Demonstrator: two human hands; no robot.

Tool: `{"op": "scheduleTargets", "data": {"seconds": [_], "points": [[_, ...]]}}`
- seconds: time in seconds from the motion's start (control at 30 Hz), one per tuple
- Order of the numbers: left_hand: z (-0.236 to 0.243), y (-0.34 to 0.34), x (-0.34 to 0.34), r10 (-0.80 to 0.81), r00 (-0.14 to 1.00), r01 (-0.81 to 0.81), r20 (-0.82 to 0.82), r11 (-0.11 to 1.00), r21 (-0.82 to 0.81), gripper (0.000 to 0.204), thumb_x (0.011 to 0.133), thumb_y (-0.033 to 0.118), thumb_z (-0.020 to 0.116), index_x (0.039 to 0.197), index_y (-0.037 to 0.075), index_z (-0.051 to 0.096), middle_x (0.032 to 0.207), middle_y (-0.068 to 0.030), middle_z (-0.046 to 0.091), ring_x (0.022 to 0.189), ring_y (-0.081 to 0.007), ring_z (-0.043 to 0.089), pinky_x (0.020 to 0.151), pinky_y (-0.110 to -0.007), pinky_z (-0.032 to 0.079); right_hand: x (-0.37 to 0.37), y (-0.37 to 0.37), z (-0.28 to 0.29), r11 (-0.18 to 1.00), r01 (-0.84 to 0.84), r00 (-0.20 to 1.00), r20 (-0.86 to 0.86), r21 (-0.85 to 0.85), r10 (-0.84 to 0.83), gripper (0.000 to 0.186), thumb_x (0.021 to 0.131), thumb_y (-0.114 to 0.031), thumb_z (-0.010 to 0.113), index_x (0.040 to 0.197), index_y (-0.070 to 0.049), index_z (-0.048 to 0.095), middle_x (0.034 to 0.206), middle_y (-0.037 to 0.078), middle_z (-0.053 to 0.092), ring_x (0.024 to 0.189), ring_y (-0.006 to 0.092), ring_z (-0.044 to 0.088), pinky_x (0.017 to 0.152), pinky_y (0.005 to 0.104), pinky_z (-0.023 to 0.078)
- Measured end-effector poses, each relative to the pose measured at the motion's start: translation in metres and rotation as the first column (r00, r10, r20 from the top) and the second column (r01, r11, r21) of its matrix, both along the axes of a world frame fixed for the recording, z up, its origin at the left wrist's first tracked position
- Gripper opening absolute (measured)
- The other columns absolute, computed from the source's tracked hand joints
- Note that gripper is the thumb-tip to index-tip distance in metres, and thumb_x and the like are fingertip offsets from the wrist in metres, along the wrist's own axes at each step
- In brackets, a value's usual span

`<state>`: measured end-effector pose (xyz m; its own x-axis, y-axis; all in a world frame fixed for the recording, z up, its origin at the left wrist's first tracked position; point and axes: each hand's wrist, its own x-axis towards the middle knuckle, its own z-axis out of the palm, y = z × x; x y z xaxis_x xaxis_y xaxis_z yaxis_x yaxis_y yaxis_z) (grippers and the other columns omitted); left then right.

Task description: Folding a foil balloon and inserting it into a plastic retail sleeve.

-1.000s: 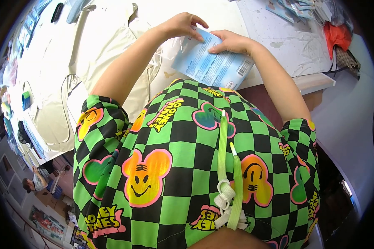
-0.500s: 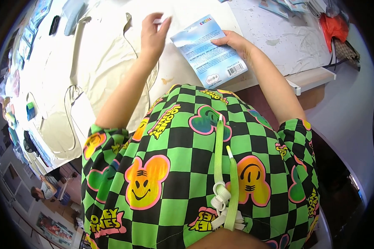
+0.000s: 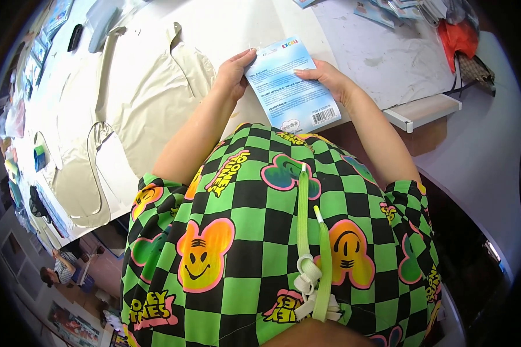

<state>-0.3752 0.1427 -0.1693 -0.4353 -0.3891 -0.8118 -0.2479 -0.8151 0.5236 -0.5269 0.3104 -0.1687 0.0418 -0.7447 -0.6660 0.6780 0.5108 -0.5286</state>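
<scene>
A flat light-blue printed package [image 3: 283, 95], with a barcode at its lower right, is held upright between my two hands near the table's front edge. My left hand [image 3: 237, 69] is closed at the package's upper left corner, fingertips pinching it. My right hand [image 3: 324, 78] grips the right side, thumb lying across the printed face and fingers behind, mostly hidden. Beside my left forearm a large piece of cream material [image 3: 145, 98] with straps or folds is spread on the white table [image 3: 364, 63].
Blue packages [image 3: 373, 13], a red bag [image 3: 454, 40] and a patterned bag [image 3: 474, 72] lie at the back right, above a white ledge [image 3: 422, 113]. Small items and plastic bags [image 3: 17, 110] line the far left, near a black object [image 3: 75, 36]. A person [image 3: 61, 269] is at lower left.
My left hand left the package, lifted away to the upper left, then came back down onto its upper left corner. The package now stands more squarely between both hands.
</scene>
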Motion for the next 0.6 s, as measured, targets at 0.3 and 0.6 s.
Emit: {"op": "scheduleTargets", "data": {"seconds": [0.3,0.6], "points": [[-0.001,0.011,0.004,-0.053,0.994,0.061,-0.094,0.995,0.078,0.052,0.085,0.015,0.063,0.129,0.0,0.041,0.109,-0.0145,0.057,0.097,-0.0213,0.059,0.083,-0.032,0.05,-0.003,0.01,-0.002,0.998,0.058,0.998,0.029,-0.01,-0.058,0.044,0.08,-0.01,0.063,0.12,0.002,0.048,0.108,0.014,0.06,0.092,0.0204,0.062,0.081,0.0313,0.052],[0.024,0.0,-0.015,-0.437,0.896,0.039,0.079,-0.099,-0.994,0.033,0.079,0.001,0.063,0.111,0.004,0.054,0.102,-0.0098,0.057,0.092,-0.0223,0.056,0.077,-0.03,0.047,-0.029,0.019,-0.002,0.994,0.003,0.973,-0.229,0.107,0.022,0.039,0.078,-0.008,0.064,0.114,0.001,0.054,0.099,0.012,0.063,0.083,0.0183,0.063,0.076,0.0296,0.052]]}}
